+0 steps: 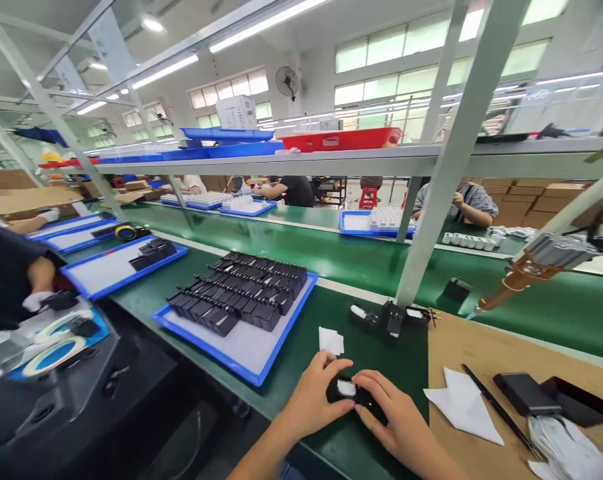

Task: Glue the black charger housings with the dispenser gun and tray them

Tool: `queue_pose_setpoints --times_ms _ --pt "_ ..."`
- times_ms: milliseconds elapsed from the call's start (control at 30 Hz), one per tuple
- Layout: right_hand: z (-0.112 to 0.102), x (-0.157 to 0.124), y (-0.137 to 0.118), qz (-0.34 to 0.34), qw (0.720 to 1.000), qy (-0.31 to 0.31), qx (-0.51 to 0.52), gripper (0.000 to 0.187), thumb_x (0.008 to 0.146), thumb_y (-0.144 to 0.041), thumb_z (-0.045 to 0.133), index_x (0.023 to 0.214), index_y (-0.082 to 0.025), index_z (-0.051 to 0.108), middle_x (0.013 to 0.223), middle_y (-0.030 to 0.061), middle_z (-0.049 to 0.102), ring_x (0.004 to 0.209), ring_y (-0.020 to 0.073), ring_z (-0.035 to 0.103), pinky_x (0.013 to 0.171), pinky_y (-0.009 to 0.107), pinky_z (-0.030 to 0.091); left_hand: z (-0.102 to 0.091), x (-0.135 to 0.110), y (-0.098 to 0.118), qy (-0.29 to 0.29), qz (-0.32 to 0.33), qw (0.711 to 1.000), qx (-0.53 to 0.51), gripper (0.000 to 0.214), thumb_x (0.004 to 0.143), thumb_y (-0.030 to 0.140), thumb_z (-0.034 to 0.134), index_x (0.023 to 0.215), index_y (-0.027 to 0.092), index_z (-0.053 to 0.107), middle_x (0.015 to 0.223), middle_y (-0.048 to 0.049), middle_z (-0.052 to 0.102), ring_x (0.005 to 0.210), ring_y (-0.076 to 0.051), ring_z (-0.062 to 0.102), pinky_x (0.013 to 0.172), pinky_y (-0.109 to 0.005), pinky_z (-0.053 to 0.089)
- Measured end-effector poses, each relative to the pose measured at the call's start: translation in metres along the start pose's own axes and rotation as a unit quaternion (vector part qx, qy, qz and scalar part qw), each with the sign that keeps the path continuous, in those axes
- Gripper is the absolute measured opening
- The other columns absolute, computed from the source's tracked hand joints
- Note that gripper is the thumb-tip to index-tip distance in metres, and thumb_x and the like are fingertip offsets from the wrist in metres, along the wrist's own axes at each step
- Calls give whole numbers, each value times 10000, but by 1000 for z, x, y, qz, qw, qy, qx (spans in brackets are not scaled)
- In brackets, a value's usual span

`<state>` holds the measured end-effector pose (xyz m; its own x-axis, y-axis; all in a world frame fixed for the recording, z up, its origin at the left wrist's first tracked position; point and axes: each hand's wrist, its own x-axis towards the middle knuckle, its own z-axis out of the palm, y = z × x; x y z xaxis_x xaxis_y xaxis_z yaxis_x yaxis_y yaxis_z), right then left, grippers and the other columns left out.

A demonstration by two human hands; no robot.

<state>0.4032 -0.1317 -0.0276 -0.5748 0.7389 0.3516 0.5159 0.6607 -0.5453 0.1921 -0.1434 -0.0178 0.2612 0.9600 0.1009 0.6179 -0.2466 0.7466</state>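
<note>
Close to the bench's near edge, a small black plastic part (363,397) with a white patch on its upper face lies between my two hands. My left hand (311,393) closes on its left end with thumb and fingers. The other end is gripped by my right hand (394,417), its thumb below and fingers on top. Just beyond my left fingers lies a folded white paper (331,341). Farther back, several black parts (392,319), some with white patches, stand by the white post. To the left, a blue-rimmed tray (259,379) carries rows of black box-shaped units (241,290).
Brown board (446,340) on the right bears white sheets (464,405), a thin black stick (499,407), black cases (526,393) and a white cloth (571,443). A white post (444,180) rises behind. A co-worker's gloved hand (37,300) is at far left.
</note>
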Motion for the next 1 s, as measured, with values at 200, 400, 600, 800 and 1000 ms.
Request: queue_pose_setpoints --times_ms 200,400,600,800,1000 --pt "0 4 5 -4 1000 29 3 247 924 -234 512 1162 -254 578 1145 79 669 1011 180 692 855 285 582 12 15 -11 -35 50 993 -97 393 786 223 682 1172 264 618 1205 -53 660 1125 -229 613 1024 -366 470" --pt "-4 4 7 13 1000 16 -4 265 910 -216 511 1164 -253 579 1076 66 668 908 174 688 767 286 574 18 19 -25 -39 104 990 -90 334 770 235 687 1098 260 632 1054 -44 719 965 -226 678 861 -327 555" --pt "-5 7 5 64 995 23 73 253 924 -256 524 1167 -248 594 1115 66 657 993 165 664 850 280 553 20 18 -29 23 107 992 -70 276 799 279 697 1072 278 654 1013 -33 735 928 -221 703 822 -330 586" --pt "-14 7 6 164 966 21 197 338 932 -346 551 1253 -241 557 1150 64 672 999 163 647 896 315 540 17 10 -28 94 95 990 -49 331 807 321 710 1118 255 618 1029 -51 722 956 -228 696 864 -389 571" --pt "-18 9 6 144 964 26 220 318 930 -329 569 1237 -249 589 1165 54 682 1094 179 606 971 367 507 18 7 -32 116 127 984 -45 422 801 279 734 1186 260 561 1010 -36 722 950 -196 687 839 -342 565"
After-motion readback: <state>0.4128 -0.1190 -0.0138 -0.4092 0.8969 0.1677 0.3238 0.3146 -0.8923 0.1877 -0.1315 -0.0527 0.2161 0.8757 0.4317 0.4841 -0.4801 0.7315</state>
